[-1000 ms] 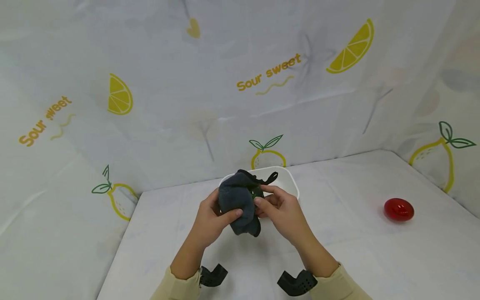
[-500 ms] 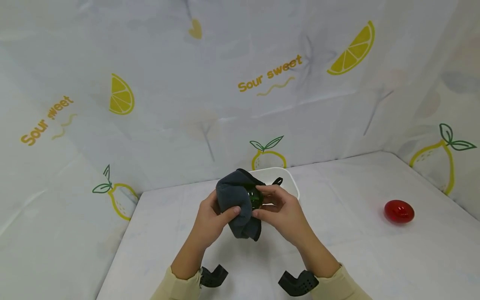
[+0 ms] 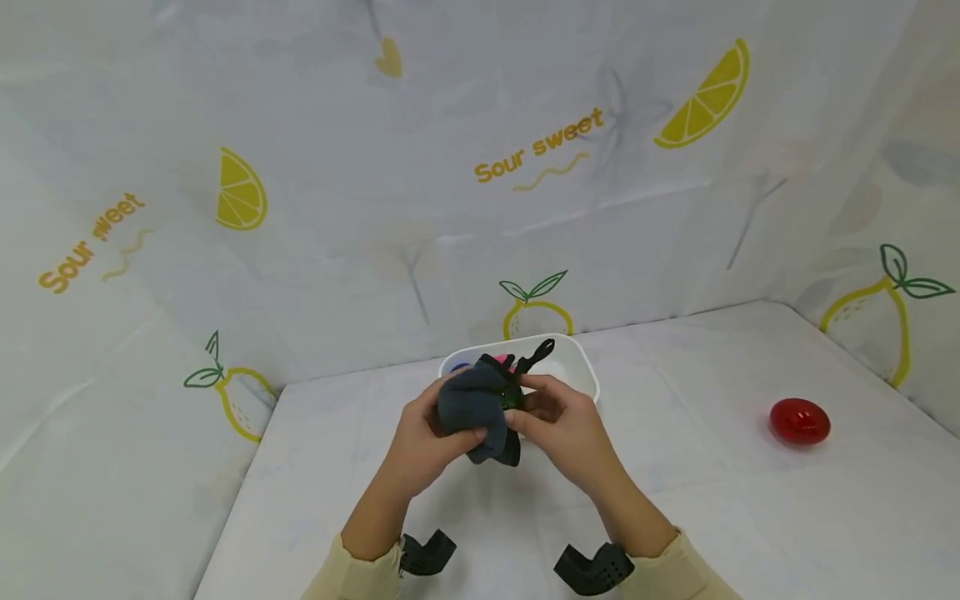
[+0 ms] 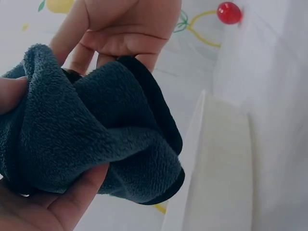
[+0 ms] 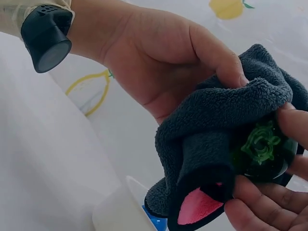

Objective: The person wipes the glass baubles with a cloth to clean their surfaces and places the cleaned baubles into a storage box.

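Note:
My left hand point(image 3: 422, 435) grips a dark grey-blue plush cloth point(image 3: 471, 404) with black edging and a hanging loop, folded around a dark green glass ball point(image 5: 267, 161). A raised green figure shows on the ball in the right wrist view. My right hand point(image 3: 567, 429) pinches the ball's uncovered side between thumb and fingers. Part of the ball is hidden in the cloth. A pink patch point(image 5: 198, 208) shows inside a fold. Both hands are held up before a white tray point(image 3: 581, 371).
A glossy red oval ball point(image 3: 799, 421) lies on the white-covered table, far to the right. Inside the tray is something blue point(image 5: 156, 222), mostly hidden. A lemon-printed sheet point(image 3: 360, 250) hangs behind the table.
The cloth has been shifted around the ball and is bunched slightly lower. Its loop dropped, then rose again. Pink and blue now show above the left hand; the red ball stays put.

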A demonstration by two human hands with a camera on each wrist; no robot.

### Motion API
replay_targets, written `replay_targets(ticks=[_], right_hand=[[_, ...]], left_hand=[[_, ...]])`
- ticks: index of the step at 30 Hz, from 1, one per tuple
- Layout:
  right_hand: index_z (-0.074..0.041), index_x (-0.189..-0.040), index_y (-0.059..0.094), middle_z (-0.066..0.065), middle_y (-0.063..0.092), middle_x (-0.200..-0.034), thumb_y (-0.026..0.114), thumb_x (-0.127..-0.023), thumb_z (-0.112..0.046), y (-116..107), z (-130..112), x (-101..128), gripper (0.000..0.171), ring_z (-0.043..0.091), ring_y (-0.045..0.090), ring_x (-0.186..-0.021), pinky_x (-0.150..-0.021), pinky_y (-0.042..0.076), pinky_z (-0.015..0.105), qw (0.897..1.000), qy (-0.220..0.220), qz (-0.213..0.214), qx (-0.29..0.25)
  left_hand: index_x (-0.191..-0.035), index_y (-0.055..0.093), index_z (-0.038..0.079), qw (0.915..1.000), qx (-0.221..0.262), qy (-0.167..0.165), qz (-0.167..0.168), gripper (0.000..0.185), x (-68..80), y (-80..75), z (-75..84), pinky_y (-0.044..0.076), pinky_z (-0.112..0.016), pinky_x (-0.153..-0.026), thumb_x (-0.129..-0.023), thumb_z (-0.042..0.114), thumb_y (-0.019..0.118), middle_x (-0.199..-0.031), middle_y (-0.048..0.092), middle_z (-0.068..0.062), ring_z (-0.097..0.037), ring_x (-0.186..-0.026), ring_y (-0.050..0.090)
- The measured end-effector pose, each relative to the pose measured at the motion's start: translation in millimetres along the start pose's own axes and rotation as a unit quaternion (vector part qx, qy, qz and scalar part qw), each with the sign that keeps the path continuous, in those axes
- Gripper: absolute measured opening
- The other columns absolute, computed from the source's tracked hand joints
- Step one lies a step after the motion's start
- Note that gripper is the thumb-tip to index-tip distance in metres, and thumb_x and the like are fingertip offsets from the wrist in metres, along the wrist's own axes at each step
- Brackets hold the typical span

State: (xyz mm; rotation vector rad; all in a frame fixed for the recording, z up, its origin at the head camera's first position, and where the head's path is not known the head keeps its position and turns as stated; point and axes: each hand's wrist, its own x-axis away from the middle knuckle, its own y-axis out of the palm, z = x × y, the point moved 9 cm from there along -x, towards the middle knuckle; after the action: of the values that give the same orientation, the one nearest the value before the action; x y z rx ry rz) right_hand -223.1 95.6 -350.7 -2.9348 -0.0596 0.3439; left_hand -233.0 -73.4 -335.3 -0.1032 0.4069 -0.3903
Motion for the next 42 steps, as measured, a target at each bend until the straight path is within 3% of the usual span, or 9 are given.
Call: replay_targets(ticks=[4,8,13,18,23,27,36,42], right_hand=[[-0.005,-0.118,0.064,0.011,0.072,-0.082,0.071,-0.091,-0.027,1,6,-2,0.036,0.02,0.07,-0.066,-0.066,0.059,0.029,0.999,0.037,0.0,-0.013],[-0.003,-0.114,0.064,0.011,0.071,-0.076,0.069,-0.093,-0.029,2,6,-2,0.034,0.021,0.069,-0.06,-0.062,0.059,0.03,0.999,0.039,-0.008,-0.022],[-0.003,-0.118,0.062,0.011,0.069,-0.076,0.071,-0.092,-0.027,4,4,-2,0.037,0.021,0.068,-0.062,-0.064,0.059,0.03,0.999,0.031,-0.019,-0.027],[-0.003,-0.121,0.06,0.011,0.071,-0.08,0.071,-0.092,-0.026,5,3,-1,0.039,0.02,0.069,-0.066,-0.067,0.059,0.029,0.999,0.025,-0.025,-0.024],[-0.003,-0.127,0.058,0.012,0.071,-0.086,0.071,-0.091,-0.023,6,3,-1,0.044,0.022,0.07,-0.071,-0.071,0.059,0.028,0.999,0.025,-0.028,-0.028],[-0.004,-0.131,0.057,0.013,0.069,-0.088,0.074,-0.088,-0.021,8,4,-1,0.049,0.023,0.07,-0.074,-0.072,0.058,0.028,0.999,0.026,-0.03,-0.026],[-0.011,-0.132,0.06,0.012,0.069,-0.096,0.079,-0.085,-0.024,9,1,0,0.053,0.022,0.068,-0.082,-0.072,0.057,0.026,0.999,0.001,-0.036,-0.005],[-0.013,-0.13,0.063,0.012,0.068,-0.097,0.081,-0.082,-0.022,6,-1,1,0.052,0.02,0.066,-0.084,-0.072,0.057,0.026,1.0,-0.008,-0.011,-0.012]], left_hand=[[-0.143,0.05,0.017,0.9995,-0.022,0.016,-0.016,0.069,0.1,4.7,2.9,0.054,-0.037,-0.092,-0.081,-0.001,0.076,-0.142,0.053,-0.009,-0.028,-0.118,0.06],[-0.141,0.051,0.016,0.9995,-0.029,0.008,-0.013,0.066,1.0,4.9,1.3,0.054,-0.035,-0.091,-0.081,0.001,0.077,-0.135,0.058,-0.01,-0.025,-0.115,0.062],[-0.132,0.057,0.011,0.9999,-0.015,-0.003,0.002,0.056,1.8,1.6,-1.1,0.057,-0.036,-0.087,-0.081,-0.001,0.077,-0.123,0.064,-0.015,-0.023,-0.106,0.066],[-0.129,0.059,0.009,0.9995,-0.018,0.015,0.02,0.054,0.9,-1.0,1.5,0.056,-0.037,-0.088,-0.08,-0.002,0.077,-0.122,0.064,-0.015,-0.021,-0.107,0.066],[-0.126,0.061,0.006,0.997,-0.031,0.029,0.066,0.05,1.0,-7.7,5.9,0.055,-0.036,-0.091,-0.08,-0.005,0.076,-0.12,0.065,-0.015,-0.02,-0.11,0.064],[-0.124,0.062,0.006,0.9944,-0.036,0.02,0.098,0.046,1.9,-14.1,7.2,0.056,-0.034,-0.089,-0.081,-0.005,0.075,-0.118,0.066,-0.015,-0.018,-0.11,0.064],[-0.124,0.061,0.007,0.9922,-0.041,0.021,0.116,0.045,2.4,-19.8,8.7,0.056,-0.035,-0.087,-0.083,-0.003,0.075,-0.118,0.066,-0.014,-0.018,-0.108,0.065],[-0.123,0.062,0.011,0.9882,-0.062,0.012,0.139,0.042,2.9,-25.0,7.1,0.056,-0.035,-0.087,-0.084,0.003,0.076,-0.116,0.068,-0.008,-0.02,-0.107,0.064]])
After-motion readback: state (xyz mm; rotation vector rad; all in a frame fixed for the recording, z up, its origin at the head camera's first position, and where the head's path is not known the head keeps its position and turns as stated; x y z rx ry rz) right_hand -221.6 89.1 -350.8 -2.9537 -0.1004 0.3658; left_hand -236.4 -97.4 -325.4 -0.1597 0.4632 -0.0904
